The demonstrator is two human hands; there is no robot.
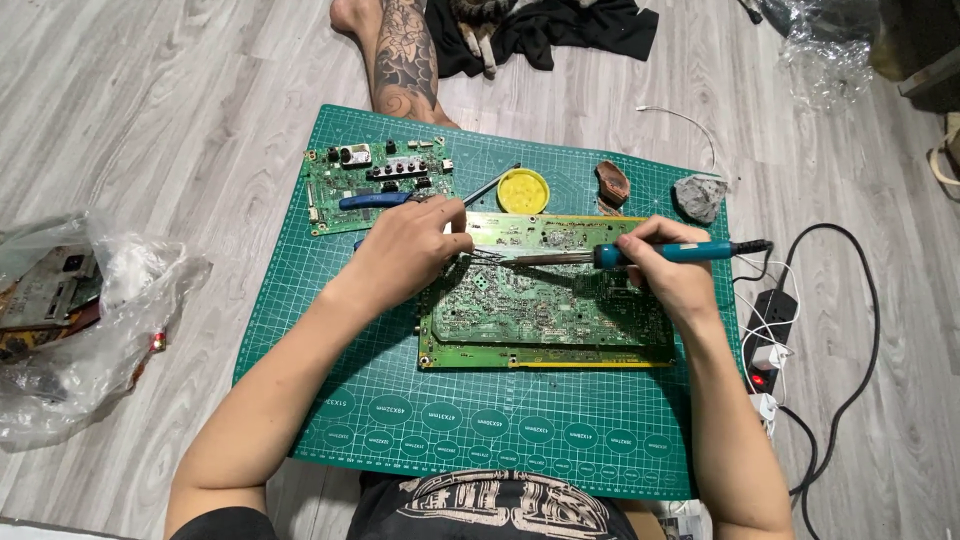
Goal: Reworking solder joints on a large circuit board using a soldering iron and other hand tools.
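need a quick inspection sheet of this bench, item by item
surface: green cutting mat on grey plank floor
job's things: large circuit board on the mat; soldering iron tip over it
clutter: small board, yellow tin, grey lump, plastic bag
grippers: left hand holds tweezers at the board; right hand grips the iron
cables: power strip, black and white leads
surroundings: tattooed leg, black cloth

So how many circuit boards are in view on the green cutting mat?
2. The large circuit board lies mid-mat under the left hand and the right hand, which holds a soldering iron. The small circuit board sits at the mat's far left corner. Others may be hidden.
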